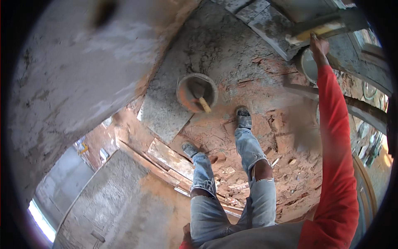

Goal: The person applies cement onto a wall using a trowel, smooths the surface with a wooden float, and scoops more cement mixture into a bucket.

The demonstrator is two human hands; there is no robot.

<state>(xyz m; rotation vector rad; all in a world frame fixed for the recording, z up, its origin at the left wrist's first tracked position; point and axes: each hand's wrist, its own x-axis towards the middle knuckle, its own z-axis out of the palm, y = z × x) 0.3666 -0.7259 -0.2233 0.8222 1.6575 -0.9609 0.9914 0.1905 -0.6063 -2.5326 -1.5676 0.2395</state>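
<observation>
High at the right, my right hand (319,47) reaches up on a red-sleeved arm and grips a long, mortar-smeared float with a yellowish strip (302,35), held against a grey ledge. A pale bucket (308,65) is just below it, partly behind my arm. My left hand (186,230) hangs beside my left thigh at the bottom edge; its fingers are too hidden to read. On the floor in front of my feet sits a round bucket (185,94), with a yellow-handled trowel (205,104) resting inside.
A large plastered wall (74,70) fills the upper left. Grey slabs (163,120) and broken reddish rubble (290,174) lie underfoot. Boards (168,162) lie along the left of my feet. A dark beam (365,112) and piled debris sit to the right. A concrete surface (116,191) spans the lower left.
</observation>
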